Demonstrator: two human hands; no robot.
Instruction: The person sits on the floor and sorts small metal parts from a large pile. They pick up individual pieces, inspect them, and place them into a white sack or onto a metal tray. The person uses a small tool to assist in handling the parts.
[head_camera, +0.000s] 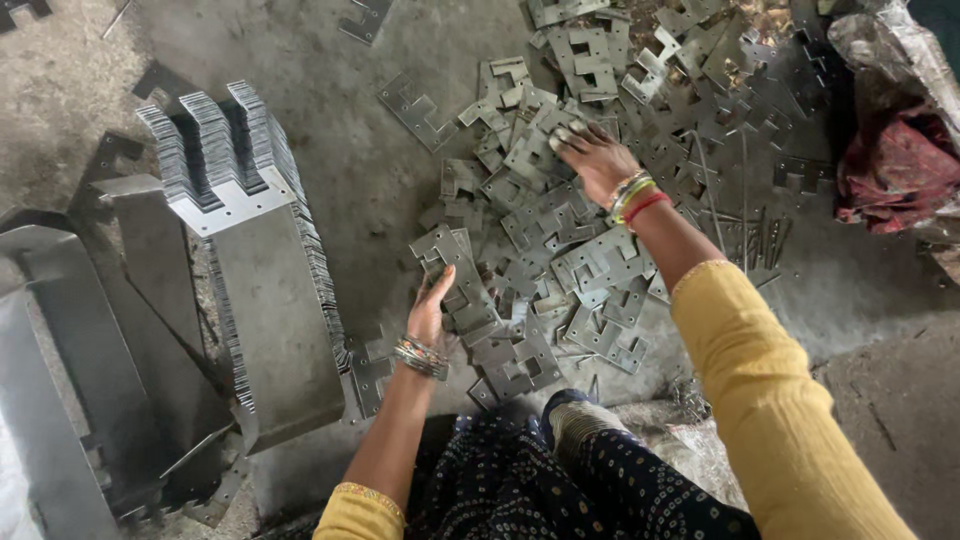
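While the left hand (432, 308) grips notched grey metal plates (462, 285), the right hand (592, 155) presses flat, fingers spread, on the loose heap (600, 200) (dull, stamped steel) beyond them.

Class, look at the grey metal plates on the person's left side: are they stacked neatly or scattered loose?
Stacked neatly. The stack of plates is packed face to face with edges aligned, unlike the loose plates scattered under both hands.

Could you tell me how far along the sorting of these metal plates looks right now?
Done: a long neat stack of plates stands on the floor at left. In hand: the left hand grips a small bundle of plates, while the right hand presses on the loose pile. Left: that scattered pile is large, so much remains.
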